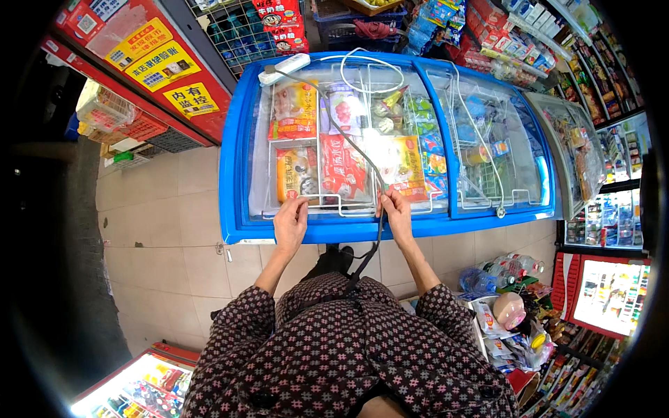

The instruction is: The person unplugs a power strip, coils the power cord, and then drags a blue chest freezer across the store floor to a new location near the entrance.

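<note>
A blue-framed chest freezer (233,139) with clear lids stands in front of me. White wire baskets inside hold a red bag (341,167), a yellow bag (296,174) and other frozen food packs. My right hand (396,214) is closed on a dark cable (357,145) at the freezer's near edge. The cable runs up across the lid to a white power strip (287,68) at the far left corner, and also hangs down toward my body. My left hand (290,224) is at the near edge to the left, fingers curled together; what they hold, if anything, is hidden.
A white cord (373,90) loops over the lid, and another white cable (477,129) crosses the right lid. Bottles and bagged goods (491,327) crowd the lower right. A red panel with yellow signs (167,63) stands left; lit drinks coolers (605,296) stand right.
</note>
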A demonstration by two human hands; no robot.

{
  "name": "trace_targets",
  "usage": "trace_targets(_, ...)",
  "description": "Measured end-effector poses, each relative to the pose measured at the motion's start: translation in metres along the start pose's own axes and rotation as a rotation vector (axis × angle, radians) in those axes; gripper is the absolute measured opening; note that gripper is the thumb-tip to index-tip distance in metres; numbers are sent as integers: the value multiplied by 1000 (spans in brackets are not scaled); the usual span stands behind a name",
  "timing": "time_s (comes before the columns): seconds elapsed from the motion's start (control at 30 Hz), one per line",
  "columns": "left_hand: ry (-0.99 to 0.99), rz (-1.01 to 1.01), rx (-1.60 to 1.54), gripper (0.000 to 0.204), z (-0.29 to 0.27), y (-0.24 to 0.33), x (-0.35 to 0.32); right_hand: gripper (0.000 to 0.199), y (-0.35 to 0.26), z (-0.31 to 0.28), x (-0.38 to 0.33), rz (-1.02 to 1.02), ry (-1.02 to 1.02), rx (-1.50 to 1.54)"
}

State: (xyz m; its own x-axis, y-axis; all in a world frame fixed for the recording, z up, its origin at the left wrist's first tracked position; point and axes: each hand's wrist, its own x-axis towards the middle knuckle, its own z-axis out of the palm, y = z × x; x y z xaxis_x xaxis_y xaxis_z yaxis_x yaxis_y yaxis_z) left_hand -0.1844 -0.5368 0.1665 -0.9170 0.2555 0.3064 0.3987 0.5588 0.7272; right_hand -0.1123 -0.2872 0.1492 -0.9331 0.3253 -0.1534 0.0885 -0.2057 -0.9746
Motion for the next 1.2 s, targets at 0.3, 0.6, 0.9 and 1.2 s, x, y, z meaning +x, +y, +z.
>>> trace_targets(0.3,-98,-257,-338,15,9,-26,10,12,12,-4,8,5,20,37)
trace_targets(0.6,-115,67,-49,53,-41,-77,190,19,5,9,2,-30,291,-254)
trace_targets(0.9,-219,206,249,90,4,-131,344,19,30,7,-5,6,651,-540)
trace_targets(1.2,-269,103,324,67,30,-152,390,19,16,25,0,39,701,-478)
